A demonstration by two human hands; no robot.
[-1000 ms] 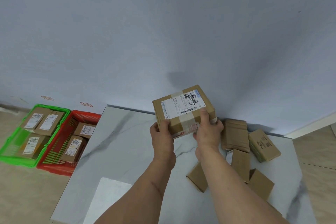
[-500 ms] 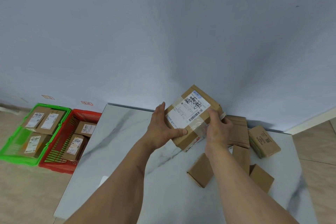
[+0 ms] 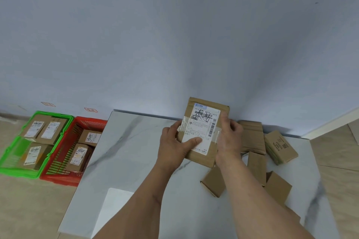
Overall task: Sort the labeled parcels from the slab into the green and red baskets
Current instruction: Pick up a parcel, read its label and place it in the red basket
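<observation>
Parcel in hand (image 3: pixel 202 132): labelled carton, raised above the marble slab (image 3: pixel 136 151) near the wall, label face turned up toward me; I judge it is held this way so the label can be read before a basket is chosen.
Green basket (image 3: pixel 11 169): on the floor, far left, holding several parcels with labels up.
Red basket (image 3: pixel 64 178): touching the green basket's right side, just beside the slab's left edge, also part filled.
Left hand (image 3: pixel 174 143): grips the parcel's left edge, thumb pressed flat across the lower label.
Right hand (image 3: pixel 229 137): grips the parcel's right edge, fingers wrapped behind it, thumb on the front.
Unsorted parcels (image 3: pixel 256 165): a loose cluster on the slab's right end, most with plain faces up; I judge these await sorting.
Change: half a second ago the parcel was tilted diagonally; now its long side runs upright, squared to my view.
</observation>
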